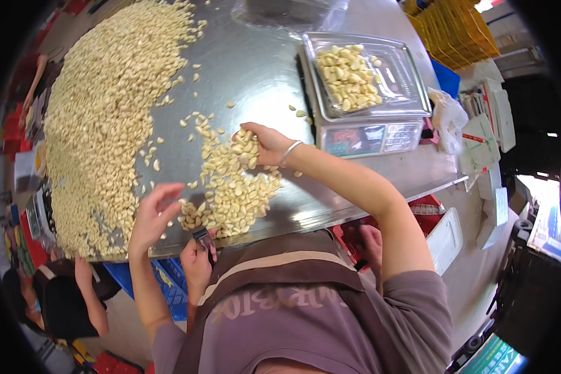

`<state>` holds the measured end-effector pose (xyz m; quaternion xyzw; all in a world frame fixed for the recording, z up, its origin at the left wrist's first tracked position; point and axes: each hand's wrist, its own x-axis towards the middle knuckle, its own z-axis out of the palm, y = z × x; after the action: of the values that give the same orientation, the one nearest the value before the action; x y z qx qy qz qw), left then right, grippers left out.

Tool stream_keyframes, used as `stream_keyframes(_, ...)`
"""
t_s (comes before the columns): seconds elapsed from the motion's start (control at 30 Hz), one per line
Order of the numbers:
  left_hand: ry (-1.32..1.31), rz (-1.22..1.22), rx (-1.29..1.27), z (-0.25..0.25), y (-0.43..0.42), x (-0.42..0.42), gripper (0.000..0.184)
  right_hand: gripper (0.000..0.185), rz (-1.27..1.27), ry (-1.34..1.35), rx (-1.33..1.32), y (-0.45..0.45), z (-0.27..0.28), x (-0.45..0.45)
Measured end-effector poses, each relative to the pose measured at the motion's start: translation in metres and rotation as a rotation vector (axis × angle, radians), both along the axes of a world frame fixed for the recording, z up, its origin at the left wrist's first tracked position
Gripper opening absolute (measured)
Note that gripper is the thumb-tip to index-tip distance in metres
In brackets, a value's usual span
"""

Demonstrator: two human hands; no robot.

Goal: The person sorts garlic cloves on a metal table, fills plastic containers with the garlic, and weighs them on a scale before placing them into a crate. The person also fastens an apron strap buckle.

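Note:
Peeled garlic cloves (240, 193) lie in a small heap near the table's front edge. My right hand (265, 144), with a silver bangle at the wrist, curls its fingers round some cloves at the heap's upper right side. To the left of the heap my left hand (156, 215) hovers with fingers apart and nothing visible in it. A much larger pile of cloves (106, 112) covers the left of the metal table (249, 68). On the weighing scale (368, 136) at the right, a clear tray (396, 75) holds more cloves.
Another hand (196, 265) with a dark object is at the front edge, below the small heap. Clear plastic (287, 12) lies at the back. Yellow crates (452, 31) and a white plastic bag (447, 118) are at the right. A co-worker (62, 299) is at lower left.

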<state>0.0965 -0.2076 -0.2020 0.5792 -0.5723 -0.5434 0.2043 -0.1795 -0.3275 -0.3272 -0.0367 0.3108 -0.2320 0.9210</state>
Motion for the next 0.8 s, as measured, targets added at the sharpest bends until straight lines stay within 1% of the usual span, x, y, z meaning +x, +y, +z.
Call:
stream_keyframes(0.1, -0.033, 0.000, 0.022, 0.005, 0.017, -0.007, 0.037, 0.024, -0.042, 0.048, 0.087, 0.004, 0.019, -0.002)
stream_keyframes(0.17, -0.034, -0.005, 0.037, 0.008, 0.023, -0.011, 0.038, 0.025, -0.046, -0.039, 0.049, 0.003, 0.016, -0.006)
stream_keyframes(0.23, -0.007, -0.019, 0.073, 0.009, 0.028, -0.014, 0.038, 0.025, -0.047, -0.113, 0.001, 0.000, 0.039, -0.013)
stream_keyframes(0.27, 0.003, -0.027, 0.100, 0.011, 0.028, -0.017, 0.039, 0.026, -0.089, -0.097, -0.015, -0.004, 0.050, -0.020)
stream_keyframes(0.33, -0.032, -0.084, 0.079, 0.013, 0.031, -0.018, 0.038, 0.027, -0.160, -0.188, -0.062, -0.017, 0.064, -0.045)
stream_keyframes(0.4, -0.043, -0.108, 0.066, 0.011, 0.034, -0.019, 0.039, 0.027, -0.266, -0.118, -0.182, -0.033, 0.082, -0.075)
stream_keyframes(0.43, -0.035, -0.106, 0.061, 0.008, 0.036, -0.021, 0.040, 0.027, -0.340, -0.015, -0.291, -0.040, 0.094, -0.091)
stream_keyframes(0.5, -0.024, -0.098, 0.055, 0.004, 0.041, -0.023, 0.043, 0.025, -0.400, -0.089, -0.459, -0.065, 0.089, -0.135)
stream_keyframes(0.57, -0.035, -0.140, 0.063, 0.006, 0.043, -0.030, 0.042, 0.028, -0.517, 0.327, -0.683, -0.074, 0.106, -0.161)
stream_keyframes(0.67, -0.011, -0.165, 0.066, 0.003, 0.043, -0.039, 0.043, 0.029, -0.367, 1.315, -1.314, -0.085, 0.092, -0.182)
stream_keyframes(0.7, 0.004, -0.166, 0.072, 0.002, 0.045, -0.042, 0.043, 0.029, -0.285, 1.426, -1.480, -0.084, 0.085, -0.185)
stream_keyframes(0.77, -0.044, -0.190, 0.016, 0.001, 0.044, -0.045, 0.045, 0.028, -0.089, 1.625, -1.810, -0.081, 0.068, -0.188)
stream_keyframes(0.8, -0.069, -0.198, -0.003, 0.000, 0.044, -0.046, 0.047, 0.029, -0.032, 1.643, -1.855, -0.081, 0.064, -0.189)
